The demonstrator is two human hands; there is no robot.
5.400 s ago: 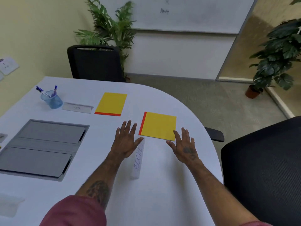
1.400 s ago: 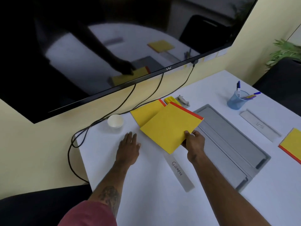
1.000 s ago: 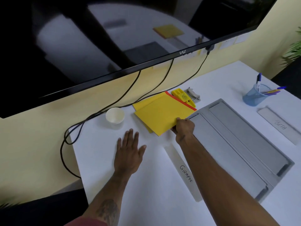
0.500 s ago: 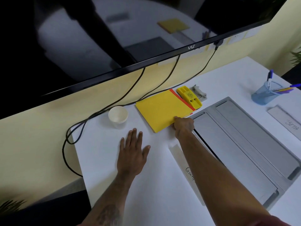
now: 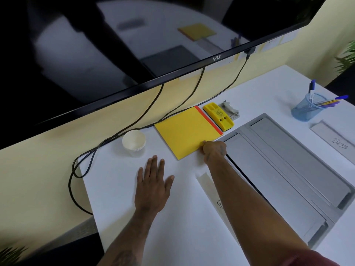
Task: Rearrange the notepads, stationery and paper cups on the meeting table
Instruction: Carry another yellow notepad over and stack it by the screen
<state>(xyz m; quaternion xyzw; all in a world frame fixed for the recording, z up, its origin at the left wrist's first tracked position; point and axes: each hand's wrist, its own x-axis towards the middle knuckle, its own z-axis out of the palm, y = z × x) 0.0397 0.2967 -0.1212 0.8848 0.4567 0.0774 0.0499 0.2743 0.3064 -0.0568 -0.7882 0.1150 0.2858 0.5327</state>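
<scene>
— Where are your hands?
— Your right hand [image 5: 214,150] pinches the yellow notepad's [image 5: 187,132] near corner, beside the paper cup [image 5: 133,142]; your left hand [image 5: 152,186] lies flat, empty, fingers spread.

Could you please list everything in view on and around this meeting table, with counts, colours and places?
notepad stack: at least one pad, yellow with red binding edge, flat near the wall
paper cup: one or a nested few, white, left of the notepad stack
whiteboard eraser: one, yellow, right of the notepad stack
stapler: one, grey, behind the whiteboard eraser
pen holder: one, blue mesh, holding pens, far right
name plates: two, white, one reading BETA, one under the right forearm
cable flap: one, grey, set in the table
television: one, black, on the wall
cables: two, black, hanging from the television
left hand: flat on the table
right hand: pinching the notepad stack's near edge
</scene>
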